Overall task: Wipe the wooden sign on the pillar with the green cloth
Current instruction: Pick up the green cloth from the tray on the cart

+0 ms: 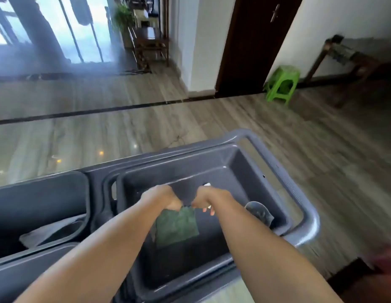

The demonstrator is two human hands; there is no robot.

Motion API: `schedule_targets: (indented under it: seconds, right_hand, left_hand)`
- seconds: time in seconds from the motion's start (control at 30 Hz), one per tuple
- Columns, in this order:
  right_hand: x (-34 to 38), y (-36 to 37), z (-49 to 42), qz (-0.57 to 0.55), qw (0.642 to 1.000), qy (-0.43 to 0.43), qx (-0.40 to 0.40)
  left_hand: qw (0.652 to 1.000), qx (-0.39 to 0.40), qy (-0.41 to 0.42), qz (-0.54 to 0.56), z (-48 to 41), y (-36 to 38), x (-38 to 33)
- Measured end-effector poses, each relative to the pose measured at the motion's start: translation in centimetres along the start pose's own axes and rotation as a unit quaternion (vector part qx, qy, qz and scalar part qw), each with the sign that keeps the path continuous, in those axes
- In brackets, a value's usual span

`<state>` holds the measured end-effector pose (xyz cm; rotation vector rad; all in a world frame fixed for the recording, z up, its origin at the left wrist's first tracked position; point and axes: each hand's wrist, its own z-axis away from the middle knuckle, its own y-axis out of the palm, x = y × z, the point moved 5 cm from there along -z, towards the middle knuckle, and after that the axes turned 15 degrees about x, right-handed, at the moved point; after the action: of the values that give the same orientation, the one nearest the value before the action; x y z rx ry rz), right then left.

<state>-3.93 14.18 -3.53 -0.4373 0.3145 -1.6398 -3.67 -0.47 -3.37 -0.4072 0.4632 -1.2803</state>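
Green cloth (pixel 177 224) hanging flat over the grey tub (pixel 251 171) of a cleaning cart, top edge pinched at both corners: left hand (pixel 161 199) closed on the left corner, right hand (pixel 208 199) on the right, two right fingers (pixel 208 211) loose. Long axis roughly vertical, draping toward the body. Both hands equally near. Wooden sign and pillar nowhere in view; probably a carry away from the cart next.

Green cloth (pixel 177 225) hanging, dark, square
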Motion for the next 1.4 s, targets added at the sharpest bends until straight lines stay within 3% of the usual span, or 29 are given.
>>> schedule_targets:
  seconds: [0.33,0.53,0.67,0.83,0.9,1.0,1.07,1.1,1.2,1.4]
  right_hand:
    - [-0.7,7.2,-9.8,-0.034,0.999,0.023,-0.002]
    - [-1.1,10.0,-13.4,-0.174,0.982,0.049,-0.048]
    - [-1.2,11.8,-14.1,-0.279,0.955,0.067,-0.081]
    - [-2.2,13.3,-14.4,-0.387,0.917,0.071,-0.064]
    - [-2.4,13.5,-14.9,-0.458,0.887,0.046,-0.036]
    - [-2.0,13.7,-14.3,-0.629,0.777,-0.022,0.028]
    - [-2.3,13.1,-13.4,-0.664,0.744,-0.063,0.03]
    - [-2.6,12.8,-12.8,-0.671,0.736,-0.083,0.028]
    - [-3.8,11.8,-10.2,-0.702,0.697,-0.141,0.032]
    - [-7.6,9.1,-3.6,-0.738,0.626,-0.252,0.023]
  left_hand:
    - [0.998,0.018,-0.031,0.061,-8.5,9.7,4.6]
    - [0.977,-0.032,-0.062,0.201,-10.6,12.8,5.8]
    - [0.929,-0.079,-0.078,0.353,-11.1,14.4,6.5]
    - [0.856,-0.056,-0.106,0.503,-12.2,15.7,6.8]
    - [0.807,-0.029,-0.096,0.582,-12.5,16.0,6.5]
    - [0.697,0.012,-0.052,0.715,-12.4,16.5,6.0]
    - [0.623,0.054,0.002,0.781,-11.6,16.4,5.3]
    - [0.601,0.073,0.029,0.795,-11.0,16.2,5.0]
    - [0.579,0.117,0.106,0.8,-8.6,14.9,3.4]
    - [0.571,0.15,0.293,0.752,-2.1,11.3,-0.8]
